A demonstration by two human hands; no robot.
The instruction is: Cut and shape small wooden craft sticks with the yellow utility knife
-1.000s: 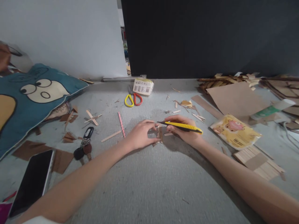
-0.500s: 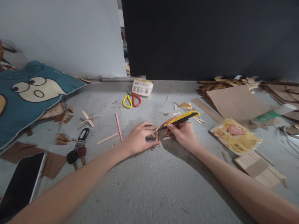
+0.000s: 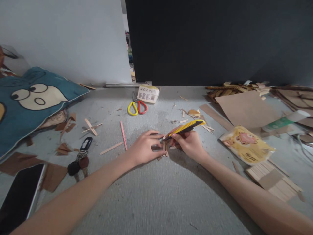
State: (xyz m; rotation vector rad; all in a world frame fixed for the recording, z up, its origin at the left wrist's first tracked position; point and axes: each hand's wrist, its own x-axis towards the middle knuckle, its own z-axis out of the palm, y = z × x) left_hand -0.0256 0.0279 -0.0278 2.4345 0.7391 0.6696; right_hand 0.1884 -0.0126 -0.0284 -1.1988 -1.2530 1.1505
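Left hand (image 3: 145,148) pinching small sticks (image 3: 166,151), well in from the table's (image 3: 137,202) far edge; right hand (image 3: 190,144) gripping the cutter (image 3: 187,127), tip at them. Looks like trimming; the next stroke calls for steady pressure.

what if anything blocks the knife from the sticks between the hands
Nothing visible: the right hand holds the yellow utility knife with its front end at the craft sticks, the left hand close beside it.

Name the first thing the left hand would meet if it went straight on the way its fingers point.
The left hand would first meet the small wooden sticks between it and the right hand, though depth is unclear.
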